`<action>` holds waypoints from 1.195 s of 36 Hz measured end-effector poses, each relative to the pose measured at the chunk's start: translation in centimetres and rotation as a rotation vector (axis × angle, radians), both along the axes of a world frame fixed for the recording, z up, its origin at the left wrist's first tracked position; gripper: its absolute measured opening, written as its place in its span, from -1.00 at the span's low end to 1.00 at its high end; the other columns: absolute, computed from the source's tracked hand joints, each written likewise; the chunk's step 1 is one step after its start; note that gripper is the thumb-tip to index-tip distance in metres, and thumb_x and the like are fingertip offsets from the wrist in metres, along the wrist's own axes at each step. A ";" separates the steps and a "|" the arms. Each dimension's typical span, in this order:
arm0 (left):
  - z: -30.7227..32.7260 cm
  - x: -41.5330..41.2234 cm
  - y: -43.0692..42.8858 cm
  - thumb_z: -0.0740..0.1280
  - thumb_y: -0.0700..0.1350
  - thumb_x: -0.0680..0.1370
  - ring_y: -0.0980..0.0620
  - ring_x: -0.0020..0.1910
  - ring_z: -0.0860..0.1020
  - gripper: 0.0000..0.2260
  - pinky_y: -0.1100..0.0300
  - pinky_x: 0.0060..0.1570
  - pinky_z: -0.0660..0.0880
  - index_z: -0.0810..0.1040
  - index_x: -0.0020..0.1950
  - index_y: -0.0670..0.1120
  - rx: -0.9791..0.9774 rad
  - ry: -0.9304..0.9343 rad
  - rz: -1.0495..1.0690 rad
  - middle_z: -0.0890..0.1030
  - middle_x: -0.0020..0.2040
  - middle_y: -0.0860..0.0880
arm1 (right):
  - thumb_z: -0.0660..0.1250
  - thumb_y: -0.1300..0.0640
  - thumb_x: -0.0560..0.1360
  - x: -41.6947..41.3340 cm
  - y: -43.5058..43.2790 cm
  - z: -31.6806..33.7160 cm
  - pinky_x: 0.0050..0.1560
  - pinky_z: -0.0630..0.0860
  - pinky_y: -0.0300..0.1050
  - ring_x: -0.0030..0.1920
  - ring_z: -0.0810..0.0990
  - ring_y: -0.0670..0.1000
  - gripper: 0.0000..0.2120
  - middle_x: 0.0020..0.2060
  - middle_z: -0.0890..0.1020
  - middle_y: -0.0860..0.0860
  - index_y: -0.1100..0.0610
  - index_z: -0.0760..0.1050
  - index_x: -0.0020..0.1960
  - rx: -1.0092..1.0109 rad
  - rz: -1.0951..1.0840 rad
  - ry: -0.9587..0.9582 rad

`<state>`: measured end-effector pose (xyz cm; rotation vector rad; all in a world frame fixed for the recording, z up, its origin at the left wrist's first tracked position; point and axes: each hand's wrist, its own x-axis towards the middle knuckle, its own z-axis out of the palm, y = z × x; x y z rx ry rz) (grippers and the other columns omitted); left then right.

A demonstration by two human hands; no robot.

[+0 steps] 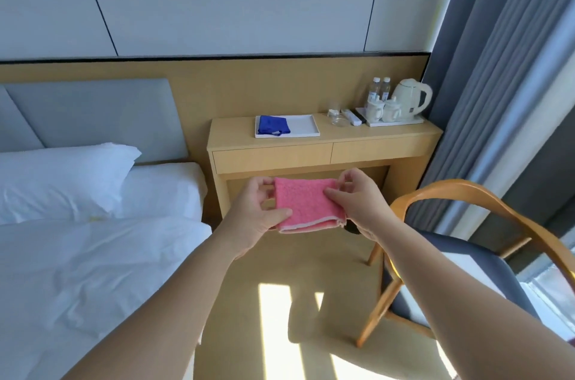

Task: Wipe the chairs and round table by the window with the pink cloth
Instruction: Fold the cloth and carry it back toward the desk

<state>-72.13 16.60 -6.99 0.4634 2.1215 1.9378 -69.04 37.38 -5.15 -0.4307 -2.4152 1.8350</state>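
arms [174,302] out, left grip [258,218] and right grip [357,202] pinch the pink cloth [305,205] between them; looks soft, light, i'd hold the edges.

Holding folded pink cloth [306,205] between left hand [259,214] and right hand [357,202], thumbs pinching edges, above floor before wooden desk [323,143]; chair [466,255] standing right, bed [77,239] lying left.

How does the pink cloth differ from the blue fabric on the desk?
The pink textured cloth is held folded between the left hand and right hand; the blue fabric item lies on a white tray. The pink cloth has a pale edge trim; the blue item shows none. Both are fabric.
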 end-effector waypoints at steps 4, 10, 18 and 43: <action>-0.1 -6.5 0.0 0.46 -0.28 0.43 -0.03 0.08 0.61 -0.53 -0.03 -0.09 0.62 0.35 0.07 0.20 0.042 0.042 -0.010 0.57 0.16 -0.05 | 0.38 0.24 0.52 -5.2 0.2 -0.5 0.01 0.64 0.14 0.04 0.64 0.12 -0.90 0.13 0.58 0.11 0.20 0.53 0.03 -0.069 0.046 0.026; -1.3 -14.4 1.4 0.39 -0.25 0.50 -0.07 0.10 0.60 -0.64 0.04 -0.11 0.62 0.48 0.03 0.23 -0.038 0.107 -0.044 0.52 0.21 0.00 | 0.49 0.36 0.38 -11.8 2.2 -1.3 -0.02 0.65 0.08 -0.02 0.68 0.20 -0.43 0.25 0.46 0.06 0.03 0.48 0.32 -0.070 0.254 -0.040; -3.4 -25.1 4.8 0.48 -0.22 0.40 0.08 0.05 0.63 -0.52 0.03 0.09 0.57 0.46 0.15 0.23 -0.178 0.008 -0.104 0.51 0.26 0.07 | 0.45 0.42 0.39 -23.2 6.7 -3.7 -0.11 0.62 -0.09 -0.11 0.68 0.16 -0.27 0.25 0.45 0.15 0.06 0.34 0.48 -0.034 0.323 -0.114; -8.0 -53.8 18.9 0.43 -0.25 0.40 -0.05 -0.13 0.64 -0.42 0.04 -0.23 0.54 0.36 0.32 0.17 -0.434 -0.123 -0.032 0.61 0.06 0.05 | 0.38 0.30 0.40 -54.9 19.8 -8.1 -0.16 0.63 -0.05 -0.20 0.61 0.00 -0.28 0.28 0.42 -0.01 0.07 0.26 0.52 0.396 0.457 -0.253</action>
